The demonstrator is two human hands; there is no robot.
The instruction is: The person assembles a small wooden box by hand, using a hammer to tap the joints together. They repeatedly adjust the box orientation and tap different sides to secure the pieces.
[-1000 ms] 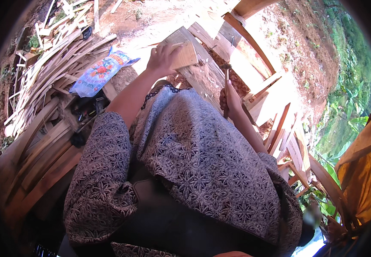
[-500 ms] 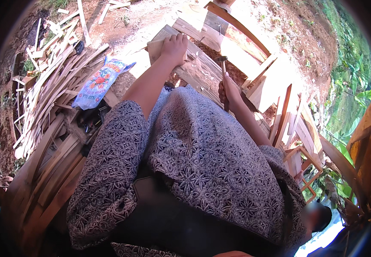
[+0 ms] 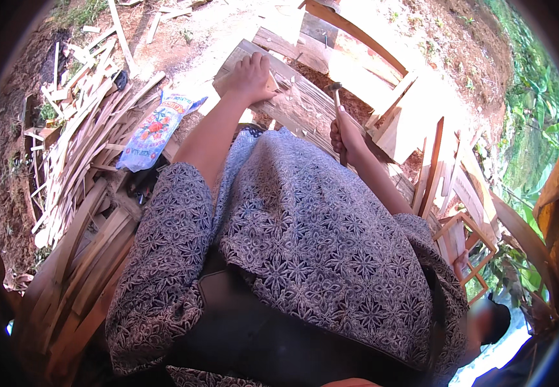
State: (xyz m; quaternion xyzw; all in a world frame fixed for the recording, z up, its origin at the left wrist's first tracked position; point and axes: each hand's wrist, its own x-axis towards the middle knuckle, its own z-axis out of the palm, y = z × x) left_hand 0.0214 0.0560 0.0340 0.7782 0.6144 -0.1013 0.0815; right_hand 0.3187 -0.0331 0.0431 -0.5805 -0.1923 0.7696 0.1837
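left grip clamped over wood block on bench; right grip wrapped round hammer, head up. likely positioning step; next move probably calls for a steady block.

Hammer dark-headed; garment dark-and-pale floral; bag pale-blue, red-flowered.

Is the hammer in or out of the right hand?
In: the right hand is wrapped around the handle, with the hammer head showing beyond.
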